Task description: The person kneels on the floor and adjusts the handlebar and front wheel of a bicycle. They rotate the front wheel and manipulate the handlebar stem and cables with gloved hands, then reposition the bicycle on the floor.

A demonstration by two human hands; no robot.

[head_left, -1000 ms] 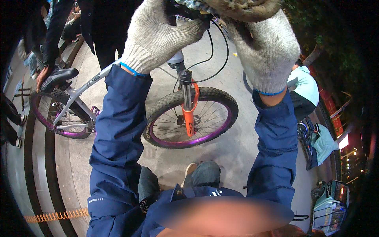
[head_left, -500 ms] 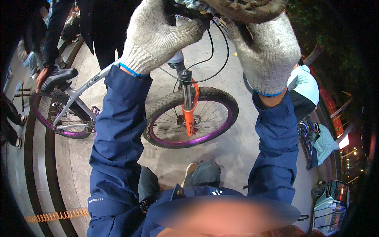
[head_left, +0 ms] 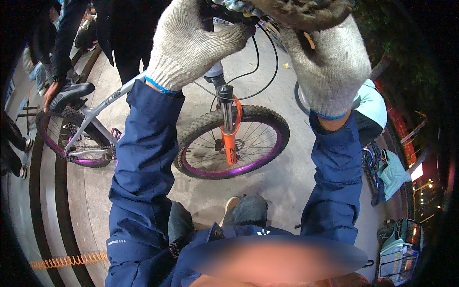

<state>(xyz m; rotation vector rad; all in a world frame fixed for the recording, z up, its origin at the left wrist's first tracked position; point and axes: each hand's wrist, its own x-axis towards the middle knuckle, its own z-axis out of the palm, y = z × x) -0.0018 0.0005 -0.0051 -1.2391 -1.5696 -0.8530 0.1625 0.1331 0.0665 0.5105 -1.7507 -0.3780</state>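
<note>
left hand [head_left: 191,43] clenched on the handlebar [head_left: 229,7], top edge | right hand [head_left: 330,67] gripping a knobby tyre [head_left: 306,12] overhead | risk: we judge the gloves may slip, dropping the tyre onto the bicycle's front wheel [head_left: 234,143]

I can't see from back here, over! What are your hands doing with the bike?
Left hand gloved, closed on the handlebar. Right hand gloved, gripping a dirty tyre held up high. Bike upright; another person's hand on its saddle.

A pale grey concrete floor [head_left: 287,186] carries a grey-framed bicycle with purple rims [head_left: 229,143] and a coiled orange cable [head_left: 67,260].
</note>
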